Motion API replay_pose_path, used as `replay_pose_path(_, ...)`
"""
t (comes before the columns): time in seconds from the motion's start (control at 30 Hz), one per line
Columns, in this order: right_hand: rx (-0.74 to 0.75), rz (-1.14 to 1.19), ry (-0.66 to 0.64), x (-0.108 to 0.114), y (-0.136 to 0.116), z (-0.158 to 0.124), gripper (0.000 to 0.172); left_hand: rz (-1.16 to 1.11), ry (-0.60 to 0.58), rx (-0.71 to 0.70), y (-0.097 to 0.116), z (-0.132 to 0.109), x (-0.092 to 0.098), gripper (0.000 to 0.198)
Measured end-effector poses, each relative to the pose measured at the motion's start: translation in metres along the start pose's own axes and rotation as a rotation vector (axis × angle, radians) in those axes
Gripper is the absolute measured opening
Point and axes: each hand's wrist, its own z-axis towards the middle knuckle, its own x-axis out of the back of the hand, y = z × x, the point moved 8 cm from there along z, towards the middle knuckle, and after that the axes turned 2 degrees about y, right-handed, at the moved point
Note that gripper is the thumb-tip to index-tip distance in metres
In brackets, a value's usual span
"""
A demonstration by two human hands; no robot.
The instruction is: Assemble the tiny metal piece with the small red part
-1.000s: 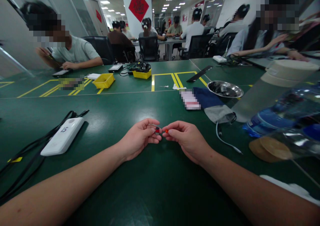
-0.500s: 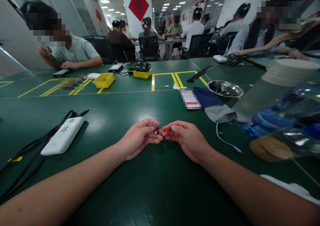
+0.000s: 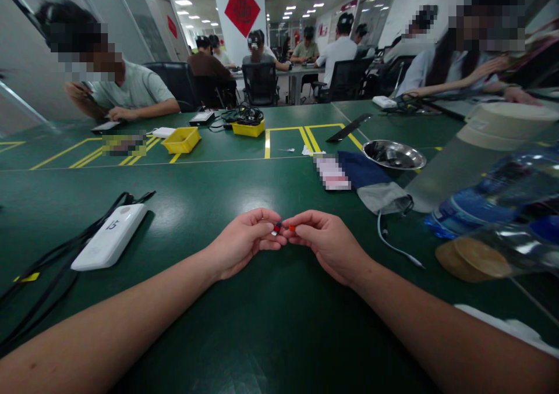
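My left hand (image 3: 247,234) pinches a small red, black and silvery piece (image 3: 276,229) between thumb and fingers; its exact kind is too small to make out. Close beside it, my right hand (image 3: 325,237) is closed on a small orange piece (image 3: 292,228), also too small to name. The fingertips of both hands meet or nearly meet above the green table (image 3: 244,318). Both small pieces are partly hidden by the fingers.
Left lies a white power bank (image 3: 111,237) with black cables. Ahead stand yellow trays (image 3: 181,141) and a steel bowl (image 3: 393,154). On the right are a blue-grey pouch (image 3: 367,176), a large tumbler (image 3: 467,155) and plastic bottles (image 3: 480,202). People sit around.
The red and black piece has shifted slightly right and turned between my left fingers, showing more of its dark end. My right hand has barely moved.
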Motion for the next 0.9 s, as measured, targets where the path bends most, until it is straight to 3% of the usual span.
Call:
replay_pose_path(0.17, 0.009, 0.009, -0.001, 0.0000, -0.0012, 0.0001, 0.008, 0.036, -0.039, -0.022, 0.0012, -0.0010, -0.0031, 0.019)
replay_pose_path(0.43, 0.012, 0.014, 0.032, 0.0026, -0.0014, -0.0010, 0.007, 0.019, 0.027, -0.036, 0.0029, -0.0003, 0.0002, 0.013)
replay_pose_path(0.9, -0.001, 0.028, 0.016, 0.0014, 0.0012, 0.0012, 0.007, 0.040, -0.029, -0.038, 0.0014, -0.0003, -0.0010, 0.017)
